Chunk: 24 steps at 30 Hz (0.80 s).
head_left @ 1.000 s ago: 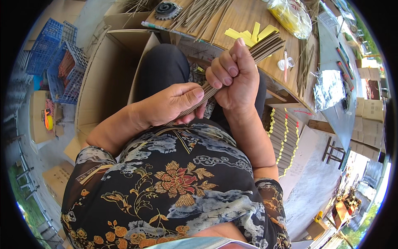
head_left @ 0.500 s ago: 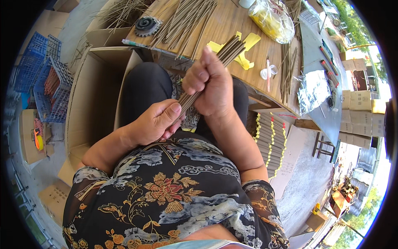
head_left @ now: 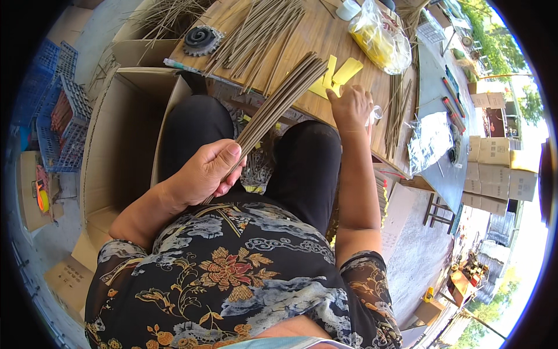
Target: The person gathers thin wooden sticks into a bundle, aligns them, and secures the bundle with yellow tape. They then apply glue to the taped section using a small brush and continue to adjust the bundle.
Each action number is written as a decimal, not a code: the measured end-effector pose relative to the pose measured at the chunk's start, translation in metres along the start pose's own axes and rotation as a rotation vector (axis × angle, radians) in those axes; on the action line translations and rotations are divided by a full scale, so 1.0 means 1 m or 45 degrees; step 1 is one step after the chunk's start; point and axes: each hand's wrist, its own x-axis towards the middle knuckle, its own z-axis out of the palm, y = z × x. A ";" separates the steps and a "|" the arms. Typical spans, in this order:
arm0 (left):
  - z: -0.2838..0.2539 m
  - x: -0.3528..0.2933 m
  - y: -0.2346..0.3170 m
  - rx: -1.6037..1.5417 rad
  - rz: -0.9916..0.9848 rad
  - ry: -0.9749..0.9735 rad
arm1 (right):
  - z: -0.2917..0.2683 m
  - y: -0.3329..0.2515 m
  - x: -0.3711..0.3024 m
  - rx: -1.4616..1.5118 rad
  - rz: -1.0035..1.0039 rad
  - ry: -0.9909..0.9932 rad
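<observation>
My left hand (head_left: 214,170) is wrapped round the lower part of a bundle of thin brown incense sticks (head_left: 282,99), held tilted over my lap with its upper end fanned toward the table. Over the front part of the wooden table (head_left: 317,29), my right hand (head_left: 351,108) reaches out with its fingers apart. Its thumb is beside some yellow paper strips (head_left: 347,71) lying there; whether it touches them I cannot tell. Just right of that hand, a small clear round lid or dish (head_left: 378,111) is partly covered.
Loose incense sticks (head_left: 256,35) and a dark toothed disc (head_left: 202,41) lie at the table's far left. A clear bag of yellow strips (head_left: 381,41) sits farther back. On the right is a silvery plastic bag (head_left: 430,136). An open cardboard box (head_left: 125,145) stands left of my legs.
My right hand has let go of the stick bundle and moved right, over to the yellow strips. My left hand still holds the bundle, whose upper end now spreads slightly.
</observation>
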 end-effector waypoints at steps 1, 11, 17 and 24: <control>-0.001 0.000 0.000 -0.020 -0.013 0.010 | 0.009 0.001 0.002 0.014 0.006 0.005; -0.005 -0.001 0.000 -0.034 -0.024 -0.002 | 0.029 0.002 0.018 0.078 -0.166 0.312; -0.003 -0.003 -0.003 0.031 0.044 0.031 | -0.087 -0.046 -0.038 1.431 -0.046 0.147; 0.006 -0.009 -0.003 0.046 0.071 0.014 | -0.099 -0.077 -0.130 1.901 -0.331 -0.852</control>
